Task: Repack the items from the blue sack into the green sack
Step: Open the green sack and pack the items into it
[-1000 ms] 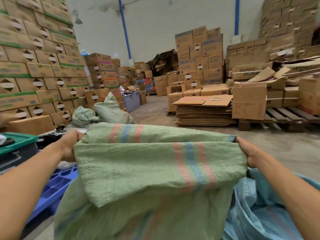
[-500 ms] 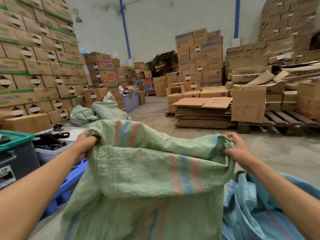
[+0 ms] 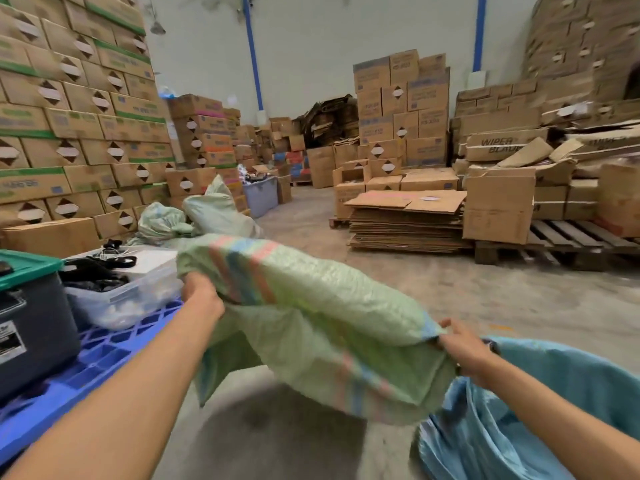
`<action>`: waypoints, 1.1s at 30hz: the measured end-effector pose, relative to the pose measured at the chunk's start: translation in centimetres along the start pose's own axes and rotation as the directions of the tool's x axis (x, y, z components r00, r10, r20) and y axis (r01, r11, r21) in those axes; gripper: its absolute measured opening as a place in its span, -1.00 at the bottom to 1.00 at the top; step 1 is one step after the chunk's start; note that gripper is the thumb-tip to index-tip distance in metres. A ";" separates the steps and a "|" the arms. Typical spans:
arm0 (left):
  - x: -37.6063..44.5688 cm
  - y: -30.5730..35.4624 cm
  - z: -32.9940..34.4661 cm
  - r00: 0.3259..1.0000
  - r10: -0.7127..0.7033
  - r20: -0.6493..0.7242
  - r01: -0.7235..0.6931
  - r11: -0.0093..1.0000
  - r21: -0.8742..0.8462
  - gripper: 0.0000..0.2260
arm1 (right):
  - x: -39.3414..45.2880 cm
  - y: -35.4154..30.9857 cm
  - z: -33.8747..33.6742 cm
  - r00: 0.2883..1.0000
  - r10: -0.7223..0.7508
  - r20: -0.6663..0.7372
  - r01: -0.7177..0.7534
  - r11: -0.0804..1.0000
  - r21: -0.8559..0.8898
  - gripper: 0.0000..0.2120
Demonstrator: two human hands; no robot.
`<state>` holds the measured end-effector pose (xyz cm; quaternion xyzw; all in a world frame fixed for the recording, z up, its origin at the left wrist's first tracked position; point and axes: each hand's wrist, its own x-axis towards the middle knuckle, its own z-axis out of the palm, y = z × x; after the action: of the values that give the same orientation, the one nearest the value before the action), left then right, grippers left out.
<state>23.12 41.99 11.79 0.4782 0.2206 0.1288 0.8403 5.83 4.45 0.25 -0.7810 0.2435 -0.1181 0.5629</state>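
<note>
Held up over the concrete floor (image 3: 450, 299): green sack (image 3: 322, 327), woven, crumpled, pink and blue stripes, pinched at one edge by left hand (image 3: 202, 294) and at the other by right hand (image 3: 462, 348), both curled tight on cloth. Lower right, blue sack (image 3: 540, 410), slumped, mouth open, contents hidden. Left, on blue pallet (image 3: 86, 368): dark bin with green lid (image 3: 31, 327); clear tub (image 3: 124, 292) of black cords and pale items.

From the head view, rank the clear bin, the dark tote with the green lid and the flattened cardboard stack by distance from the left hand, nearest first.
From the left hand:
1. Clear bin, just to its left.
2. Dark tote, farther left.
3. Flattened cardboard stack, far across the floor, right.
</note>
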 end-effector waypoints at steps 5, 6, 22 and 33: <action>-1.2 -6.2 -7.1 0.994 -0.049 0.096 0.004 0.907 0.421 -0.63 | 2.3 3.6 -0.9 0.938 0.341 0.057 -0.327 0.820 0.471 -0.74; -1.8 -6.4 -8.2 0.977 -0.125 0.171 0.030 0.879 0.476 -0.68 | 3.3 4.4 -1.6 0.925 0.379 0.034 -0.342 0.788 0.512 -0.72; -0.6 -4.6 -13.3 0.816 -0.383 0.432 0.284 0.918 0.278 -0.59 | 4.2 5.0 -5.9 0.859 0.511 0.039 -0.463 0.741 0.486 -0.79; -1.8 -2.8 -8.0 0.840 -0.332 0.429 0.148 0.901 0.408 -0.85 | 1.8 1.3 -5.7 0.961 -0.105 0.256 0.163 0.963 -0.214 -0.54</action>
<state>17.66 45.74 6.24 0.6082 0.0801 -0.1467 0.7760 4.41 -1.48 0.82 -0.8649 0.1314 -0.0306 0.4834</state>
